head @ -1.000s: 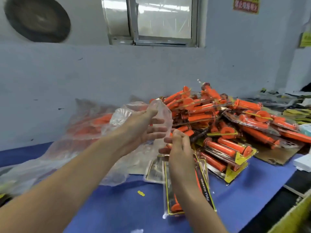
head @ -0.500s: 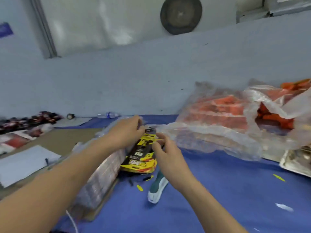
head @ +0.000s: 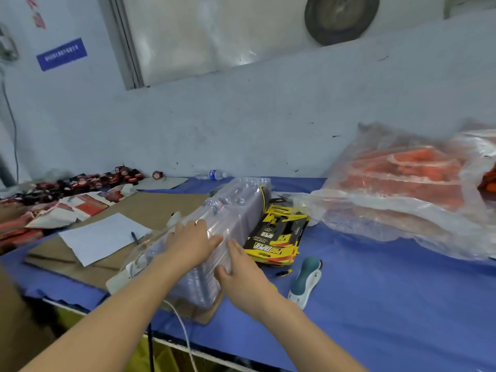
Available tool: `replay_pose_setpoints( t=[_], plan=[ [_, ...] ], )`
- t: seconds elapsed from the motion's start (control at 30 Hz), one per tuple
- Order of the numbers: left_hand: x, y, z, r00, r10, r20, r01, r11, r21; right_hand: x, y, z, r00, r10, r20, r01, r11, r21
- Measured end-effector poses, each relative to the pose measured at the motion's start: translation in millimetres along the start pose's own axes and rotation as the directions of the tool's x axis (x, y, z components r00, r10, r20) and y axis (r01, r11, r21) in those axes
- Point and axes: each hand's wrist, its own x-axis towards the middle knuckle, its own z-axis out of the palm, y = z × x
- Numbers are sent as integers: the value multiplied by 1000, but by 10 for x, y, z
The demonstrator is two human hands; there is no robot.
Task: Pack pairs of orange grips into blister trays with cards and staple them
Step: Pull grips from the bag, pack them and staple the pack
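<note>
A stack of clear blister trays lies on its side in the middle of the blue table. My left hand rests flat on top of the stack's near part. My right hand touches the stack's right side with straight fingers and the thumb spread toward the near end. Just right of the stack lies a pile of yellow-and-black cards. In front of the cards lies a teal-and-white stapler. Orange grips show through a large clear plastic bag at the right.
Brown cardboard with a white sheet and a pen lies left of the stack. Red-and-black packaged items crowd the far left. A water bottle lies by the wall. A white cable hangs over the table's front edge.
My view swung left from the pile of packed grips. Both hands left the bag, reached the card pile, and now lie on the tray stack.
</note>
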Motion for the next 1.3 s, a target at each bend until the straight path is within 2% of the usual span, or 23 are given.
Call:
replay_pose_setpoints(
  t=[0.17,0.27,0.67,0.73,0.77,0.8,0.83,0.87,0.93,0.97,1.0,1.07,1.3],
  plan=[
    [-26,15,1,992,-23,-125,19,999,-35,-19,38,120,997,-43,58,50,991,-126],
    [-33,2,-28,991,13,-130,-26,995,-97,-52,86,192,995,-61,73,72,986,-153],
    [15,-33,-103,980,-1,-199,-39,979,-199,26,104,290,982,-188,-1,184,964,-191],
    [23,-45,-131,978,4,-209,-49,976,-212,42,81,287,976,-203,-76,187,967,-173],
    [19,-47,-139,975,6,-221,-56,974,-218,58,54,277,970,-185,-155,171,980,-97],
    [9,-48,-142,971,10,-237,-65,972,-224,83,1,257,963,-122,-240,138,989,49],
    [-4,-47,-143,968,13,-251,-73,970,-231,121,-67,220,955,-17,-297,95,963,253],
    [-18,-44,-139,966,11,-257,-76,967,-244,176,-138,169,952,99,-291,52,882,469],
    [-42,-44,-129,969,-7,-247,-65,957,-283,279,-249,84,962,245,-123,-55,611,789],
    [-48,-51,-127,972,-18,-234,-55,952,-302,299,-289,53,963,268,-36,-103,485,868],
    [-46,-60,-131,975,-28,-219,-46,944,-326,312,-306,30,958,287,28,-147,401,904],
    [-30,-75,-148,981,-48,-187,-27,925,-380,324,-296,14,942,317,114,-219,318,922],
    [12,-53,-185,989,-48,-138,-15,906,-423,345,-250,92,921,307,239,-299,169,939]
  ],
)
